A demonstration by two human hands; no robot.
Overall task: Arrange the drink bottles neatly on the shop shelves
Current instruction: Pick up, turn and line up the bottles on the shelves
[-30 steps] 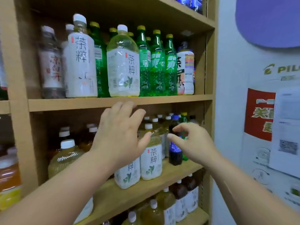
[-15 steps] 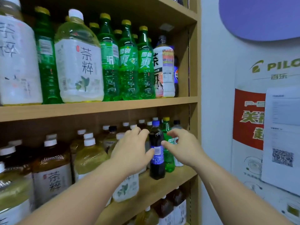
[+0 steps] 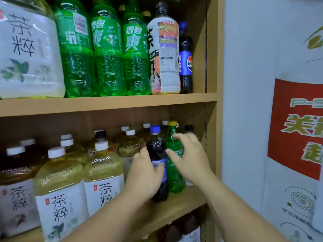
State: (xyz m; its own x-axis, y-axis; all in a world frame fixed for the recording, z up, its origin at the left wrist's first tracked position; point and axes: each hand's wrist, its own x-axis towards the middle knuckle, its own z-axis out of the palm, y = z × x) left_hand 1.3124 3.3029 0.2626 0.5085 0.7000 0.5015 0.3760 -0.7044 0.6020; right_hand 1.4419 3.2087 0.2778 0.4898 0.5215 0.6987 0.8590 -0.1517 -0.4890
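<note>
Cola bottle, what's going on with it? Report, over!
Left hand grips cola bottle, upright on shelf. Right hand at green soda bottle beside it, grip unclear. Tea bottles crowd the left.

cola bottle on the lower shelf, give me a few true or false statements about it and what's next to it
1. The left hand holds the cola bottle. True.
2. The cola bottle has a yellow cap. False: its cap is blue; the yellow cap is on the green bottle.
3. The cola bottle lies on its side. False: it is upright.
4. The green bottle stands just right of the cola bottle. True.
</note>
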